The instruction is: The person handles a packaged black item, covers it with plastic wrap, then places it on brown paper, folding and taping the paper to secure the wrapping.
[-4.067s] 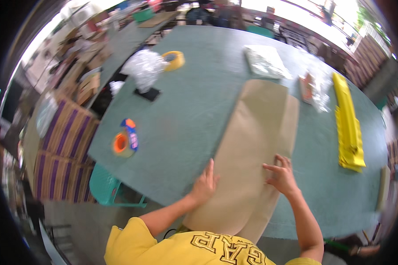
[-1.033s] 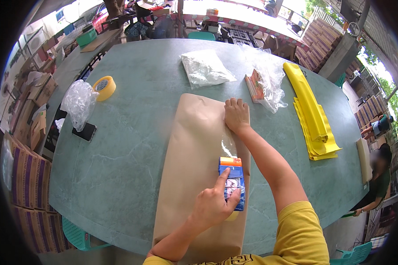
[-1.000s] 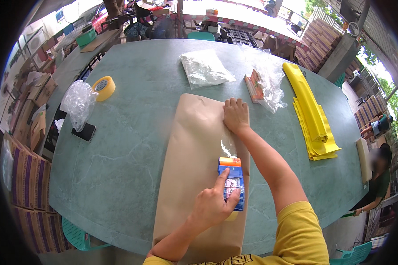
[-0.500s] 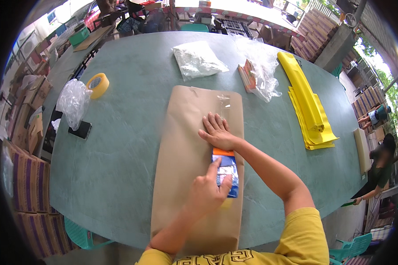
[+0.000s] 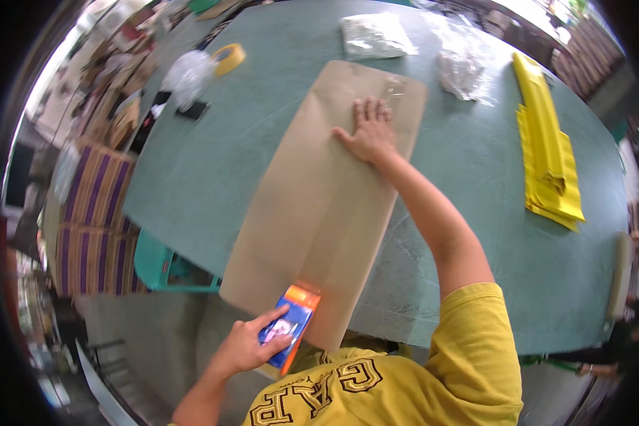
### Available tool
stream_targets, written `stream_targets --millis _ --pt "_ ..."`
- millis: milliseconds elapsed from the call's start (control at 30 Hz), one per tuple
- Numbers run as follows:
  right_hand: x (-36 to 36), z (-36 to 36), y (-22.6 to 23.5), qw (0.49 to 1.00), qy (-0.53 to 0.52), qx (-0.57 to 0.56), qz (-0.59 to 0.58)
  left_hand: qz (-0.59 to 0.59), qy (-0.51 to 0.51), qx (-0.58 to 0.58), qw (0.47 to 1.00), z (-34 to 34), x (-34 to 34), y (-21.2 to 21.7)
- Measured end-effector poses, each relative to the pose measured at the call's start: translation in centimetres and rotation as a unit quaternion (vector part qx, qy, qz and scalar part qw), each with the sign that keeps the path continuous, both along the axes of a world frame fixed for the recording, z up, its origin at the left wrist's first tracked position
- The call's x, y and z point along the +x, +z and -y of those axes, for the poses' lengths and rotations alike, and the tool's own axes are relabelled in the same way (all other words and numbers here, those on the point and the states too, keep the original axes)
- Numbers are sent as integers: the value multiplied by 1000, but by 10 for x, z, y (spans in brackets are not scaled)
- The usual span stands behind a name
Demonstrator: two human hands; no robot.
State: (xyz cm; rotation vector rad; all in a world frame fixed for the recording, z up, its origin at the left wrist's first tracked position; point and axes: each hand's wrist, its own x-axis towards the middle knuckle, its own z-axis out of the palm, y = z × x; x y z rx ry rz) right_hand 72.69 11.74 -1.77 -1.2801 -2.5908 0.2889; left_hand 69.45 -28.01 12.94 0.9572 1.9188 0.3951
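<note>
A long brown kraft-paper package [image 5: 291, 206] lies slantwise on the table, its near end reaching past the table's front edge by my body. My left hand [image 5: 252, 344] grips a blue-and-orange tape dispenser [image 5: 291, 323] at that near end, thumb and fingers around its sides. A darker, straight strip runs along the paper from the dispenser toward my right hand. Farther up, my right hand [image 5: 373, 131] presses flat on the paper with fingers spread, holding nothing. A glossy patch of clear tape [image 5: 394, 89] shows beyond its fingertips.
The green table [image 5: 213, 170] also bears a yellow tape roll [image 5: 228, 59], a crumpled clear bag [image 5: 189, 78], a dark phone [image 5: 193, 111], a white plastic packet [image 5: 376, 35], clear plastic wrap [image 5: 465, 67] and folded yellow sheets [image 5: 547, 142]. Left stand a green chair [image 5: 156, 263] and stacked cartons [image 5: 96, 213].
My left hand has drawn the tape dispenser down to the package's near end. My right hand stays flat near the far end. The view has tilted and shifted toward my body.
</note>
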Motion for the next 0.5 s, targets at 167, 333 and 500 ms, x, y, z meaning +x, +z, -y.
stream_targets --millis 167,333,500 --pt "-1 11 4 1000 5 0 19 -43 -132 -147 979 28 -2 -5" --pt "2 15 9 998 5 13 55 59 -514 -469 716 20 39 -109" --pt "2 24 7 999 -1 29 23 -87 -199 -488 846 76 -30 -43"
